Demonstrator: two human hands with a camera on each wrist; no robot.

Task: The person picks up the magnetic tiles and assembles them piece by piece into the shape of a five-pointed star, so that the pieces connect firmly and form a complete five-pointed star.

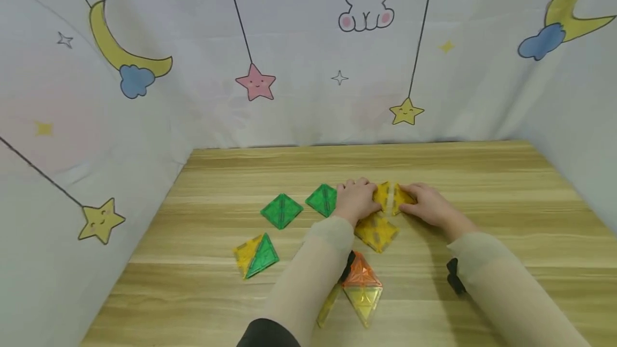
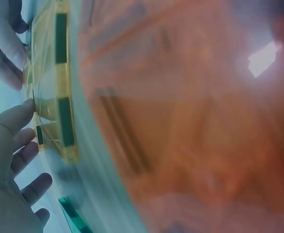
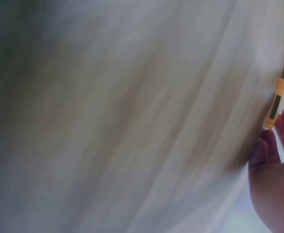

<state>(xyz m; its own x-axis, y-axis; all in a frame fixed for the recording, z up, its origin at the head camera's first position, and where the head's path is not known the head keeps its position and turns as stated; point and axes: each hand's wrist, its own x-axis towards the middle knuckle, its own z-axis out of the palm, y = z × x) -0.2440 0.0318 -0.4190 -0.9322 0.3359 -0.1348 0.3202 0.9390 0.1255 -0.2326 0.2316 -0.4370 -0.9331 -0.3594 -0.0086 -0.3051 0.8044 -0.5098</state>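
Observation:
Two yellow triangular magnetic tiles lie side by side with a narrow gap between them. My left hand (image 1: 356, 200) holds the left yellow triangle (image 1: 382, 195) at its outer side with thumb and fingers. From the other side, my right hand (image 1: 429, 206) pinches the right yellow triangle (image 1: 401, 200). Just below them lies a yellow square tile (image 1: 377, 232), turned on its corner. In the right wrist view, the fingertips (image 3: 270, 138) touch the yellow tile edge (image 3: 279, 92). A blurred orange tile (image 2: 181, 126) fills much of the left wrist view.
Nearer me sit an orange tile (image 1: 362, 271) joined to a yellow triangle (image 1: 364, 301), and another yellow piece (image 1: 329, 304) partly under the left sleeve. Green tiles (image 1: 281, 211) (image 1: 322, 200) and a yellow-green square (image 1: 257, 256) are leftward on the wooden table (image 1: 506, 175).

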